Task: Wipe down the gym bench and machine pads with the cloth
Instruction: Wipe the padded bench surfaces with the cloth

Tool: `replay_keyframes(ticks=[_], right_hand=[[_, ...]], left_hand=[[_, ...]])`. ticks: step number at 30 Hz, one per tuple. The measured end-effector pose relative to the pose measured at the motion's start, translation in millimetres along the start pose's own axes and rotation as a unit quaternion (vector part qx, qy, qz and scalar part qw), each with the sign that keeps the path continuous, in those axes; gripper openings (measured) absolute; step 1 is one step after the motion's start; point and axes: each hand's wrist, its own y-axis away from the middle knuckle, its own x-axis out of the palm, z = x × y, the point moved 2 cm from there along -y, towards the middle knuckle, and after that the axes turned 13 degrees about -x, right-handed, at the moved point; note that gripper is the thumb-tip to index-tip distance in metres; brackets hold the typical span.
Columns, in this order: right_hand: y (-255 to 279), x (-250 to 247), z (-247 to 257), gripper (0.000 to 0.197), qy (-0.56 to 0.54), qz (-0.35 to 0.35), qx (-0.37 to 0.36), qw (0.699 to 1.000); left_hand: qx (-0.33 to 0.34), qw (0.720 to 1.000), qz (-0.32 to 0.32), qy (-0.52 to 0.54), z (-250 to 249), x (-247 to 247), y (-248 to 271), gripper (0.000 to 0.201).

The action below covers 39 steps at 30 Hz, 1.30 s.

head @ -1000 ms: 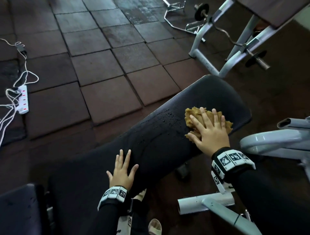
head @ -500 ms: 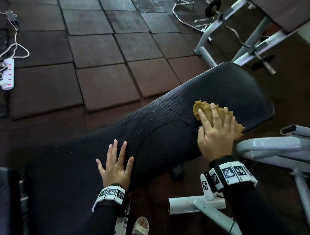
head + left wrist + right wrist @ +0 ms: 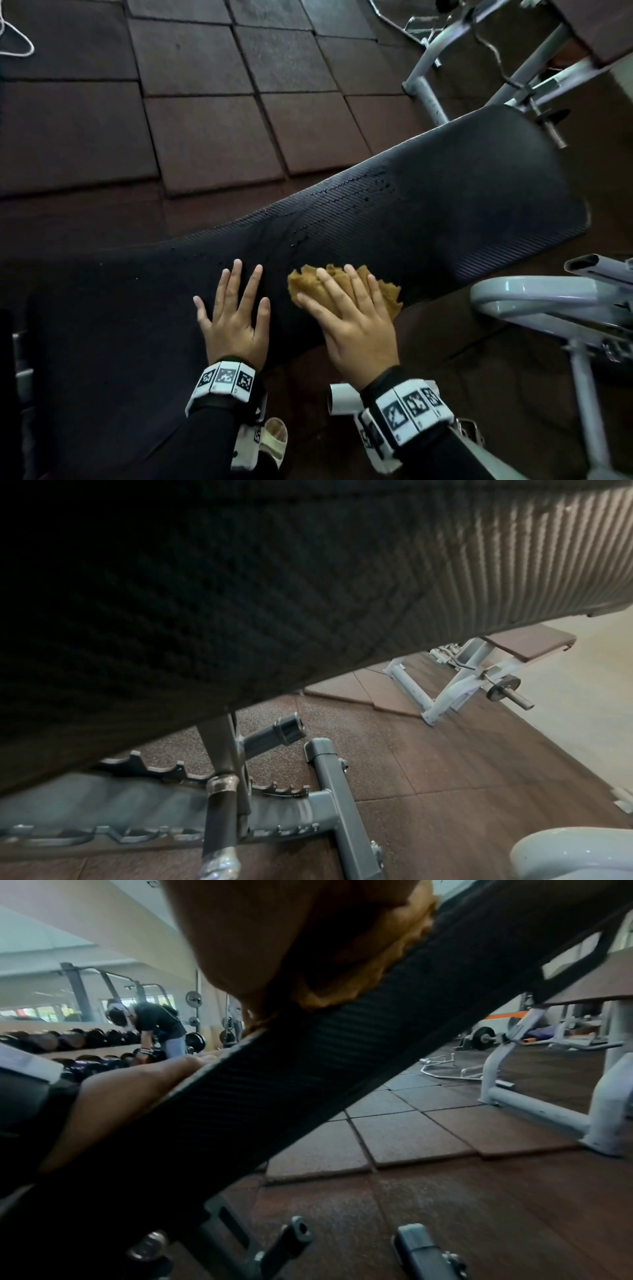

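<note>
A long black ribbed bench pad [image 3: 445, 195] runs from lower left to upper right, with water droplets along its far side. A crumpled tan cloth [image 3: 387, 291] lies on the pad's near edge. My right hand [image 3: 352, 322] presses flat on the cloth with straight fingers. My left hand [image 3: 236, 315] rests flat on the pad just left of the cloth, fingers spread. In the right wrist view the cloth [image 3: 359, 969] bulges under my palm against the pad's side [image 3: 342, 1047]. The left wrist view shows only the pad's side [image 3: 308, 574] close up.
Grey bench frame tubes [image 3: 548, 298] stand at the right, and a notched adjuster rail [image 3: 205, 775] sits under the pad. Another grey bench with a brown pad [image 3: 513, 68] is at the far right. Brown rubber tiles [image 3: 212, 137] cover the floor. A person [image 3: 154, 1026] bends over the dumbbell rack far off.
My right hand has slid the cloth down the pad toward me, from near the far end to right beside my left hand. The left hand stays flat on the pad.
</note>
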Motion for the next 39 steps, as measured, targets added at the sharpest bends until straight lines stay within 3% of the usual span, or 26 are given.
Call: replay_keyframes(ticks=[3, 9, 12, 15, 20, 24, 27, 32, 35, 39], right_hand=[[20, -12, -21, 0.049, 0.027, 0.015, 0.021, 0.999], [14, -49, -113, 0.044, 0.035, -0.019, 0.245, 0.969], [-13, -47, -122, 0.037, 0.029, -0.025, 0.289, 0.956], [-31, -35, -87, 0.037, 0.033, -0.023, 0.245, 0.969], [-6, -7, 8, 0.049, -0.012, 0.017, 0.088, 0.996], [31, -5, 20, 0.062, -0.022, 0.071, 0.045, 0.996], [37, -21, -16, 0.064, -0.014, 0.078, 0.107, 0.991], [13, -51, -94, 0.053, -0.022, 0.007, 0.279, 0.96], [-16, -58, -127, 0.05, -0.041, 0.031, 0.359, 0.932], [-58, -54, -141, 0.053, -0.049, 0.083, 0.403, 0.91]], left_hand=[[-0.003, 1.0, 0.001, 0.002, -1, -1, 1, 0.05], [-0.004, 1.0, -0.002, 0.008, -2, -2, 1, 0.05], [-0.004, 1.0, -0.005, 0.011, -2, -2, 0, 0.05], [-0.005, 1.0, -0.007, 0.014, -2, -2, 1, 0.05], [-0.004, 1.0, -0.012, 0.013, -3, -3, 0, 0.05], [-0.004, 1.0, -0.01, 0.013, -3, -3, 1, 0.051], [-0.008, 1.0, -0.008, 0.013, -3, -3, 1, 0.051], [-0.013, 1.0, -0.004, 0.013, -5, -5, 1, 0.051], [-0.016, 1.0, 0.003, 0.017, -7, -6, 2, 0.052], [-0.018, 1.0, 0.008, 0.02, -8, -8, 1, 0.052]])
